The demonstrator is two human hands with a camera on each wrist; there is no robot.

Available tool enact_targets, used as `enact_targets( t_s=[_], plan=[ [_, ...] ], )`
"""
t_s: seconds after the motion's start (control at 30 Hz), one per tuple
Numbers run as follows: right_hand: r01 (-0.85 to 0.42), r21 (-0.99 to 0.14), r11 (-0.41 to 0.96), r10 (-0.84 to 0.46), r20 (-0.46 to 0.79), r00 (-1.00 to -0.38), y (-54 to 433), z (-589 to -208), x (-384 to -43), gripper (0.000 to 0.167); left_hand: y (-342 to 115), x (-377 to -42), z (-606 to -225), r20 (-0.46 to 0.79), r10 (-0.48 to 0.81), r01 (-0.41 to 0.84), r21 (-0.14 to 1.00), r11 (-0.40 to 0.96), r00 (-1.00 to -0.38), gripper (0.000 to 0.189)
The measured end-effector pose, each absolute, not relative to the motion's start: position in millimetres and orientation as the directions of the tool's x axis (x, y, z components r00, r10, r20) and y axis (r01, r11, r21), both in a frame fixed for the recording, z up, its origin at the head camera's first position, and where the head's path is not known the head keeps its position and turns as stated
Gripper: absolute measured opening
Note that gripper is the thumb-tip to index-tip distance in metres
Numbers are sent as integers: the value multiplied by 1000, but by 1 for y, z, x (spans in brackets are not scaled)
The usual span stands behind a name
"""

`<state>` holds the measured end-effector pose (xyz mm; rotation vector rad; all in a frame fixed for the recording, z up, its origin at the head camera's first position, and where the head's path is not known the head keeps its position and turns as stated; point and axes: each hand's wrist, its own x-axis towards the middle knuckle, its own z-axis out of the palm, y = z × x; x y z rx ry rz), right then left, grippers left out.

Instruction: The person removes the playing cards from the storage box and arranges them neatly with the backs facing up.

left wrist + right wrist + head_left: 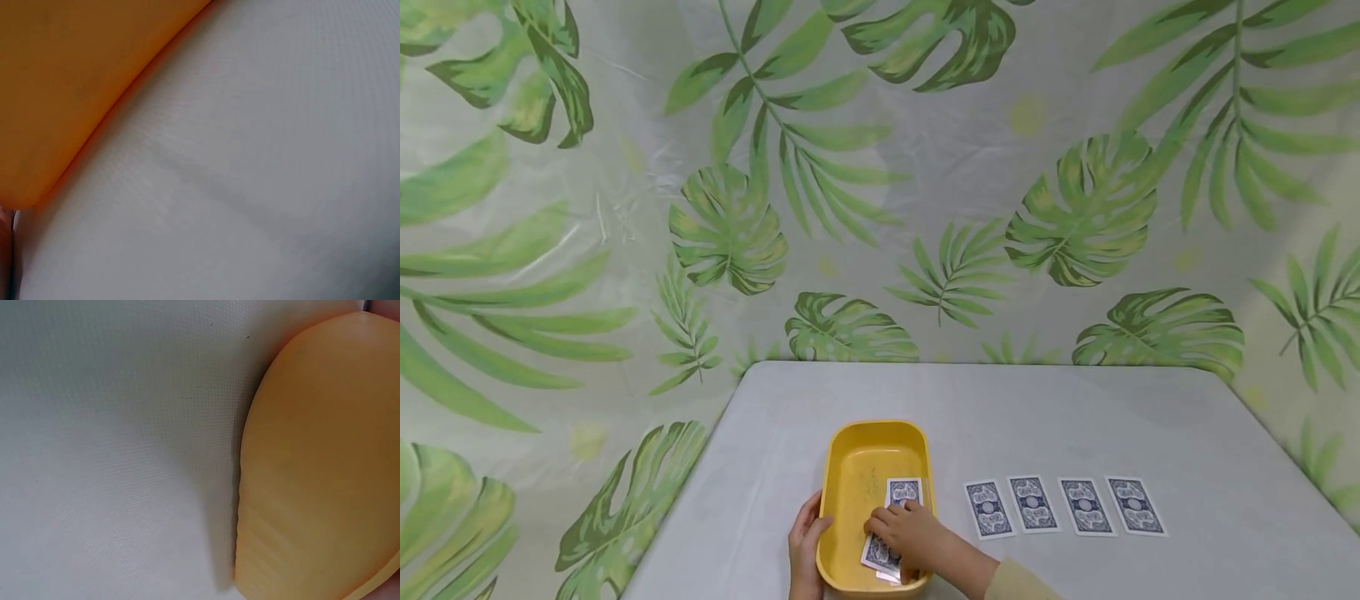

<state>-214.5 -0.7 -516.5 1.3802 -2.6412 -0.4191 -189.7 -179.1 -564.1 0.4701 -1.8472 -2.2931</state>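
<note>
A yellow tray (832, 500) stands on the table, its side also large in the left wrist view and the right wrist view. At its left wall is my left hand (807, 546), gripping the rim with the thumb over the edge. My right hand (910, 533) reaches across the right rim into the tray. Its curled fingers hold a blue-backed playing card (880, 557), which lies askew over other cards and is partly covered by the hand. Another face-down playing card (904, 490) shows beyond the fingers, inside the tray.
Several blue-backed playing cards lie face down in a row right of the tray, from the nearest card (988, 509) to the far-right card (1136, 505). A white cloth covers the table (1000, 417). Behind it hangs a leaf-patterned sheet (955, 167).
</note>
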Motion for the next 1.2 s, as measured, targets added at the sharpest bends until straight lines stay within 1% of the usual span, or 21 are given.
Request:
enact_targets(
  t_s=[0.13, 0.3, 0.43, 0.57, 0.67, 0.77, 1.0, 1.2],
  plan=[
    [-782, 284, 554, -815, -5, -579, -1, -515, -214, 71, -179, -189, -564, -142, -320, -72, 973, -221, -937, 49],
    [-774, 209, 597, -794, 16, -608, -2, -510, -208, 65, -179, -189, -564, -135, -321, -60, 970, -234, -937, 49],
    [-729, 171, 662, -744, 31, -668, -4, -506, -201, 69, -179, -189, -564, -127, -320, -51, 971, -235, -939, 48],
    [-666, 148, 731, -674, 5, -738, -6, -505, -196, 75, -179, -189, -563, -130, -322, -54, 971, -234, -938, 48],
    [-624, 93, 776, -623, -35, -781, -7, -505, -195, 78, -178, -189, -563, -134, -322, -57, 969, -239, -937, 48],
    [-589, 36, 807, -587, -59, -807, -8, -506, -195, 77, -177, -189, -562, -135, -324, -55, 969, -243, -937, 48],
    [-552, -65, 831, -555, -46, -831, -11, -507, -196, 74, -177, -189, -562, -131, -326, -47, 966, -254, -936, 48],
    [-539, -238, 808, -545, 48, -837, -8, -503, -195, 73, -177, -190, -562, -112, -332, -24, 965, -259, -937, 48]
  ],
)
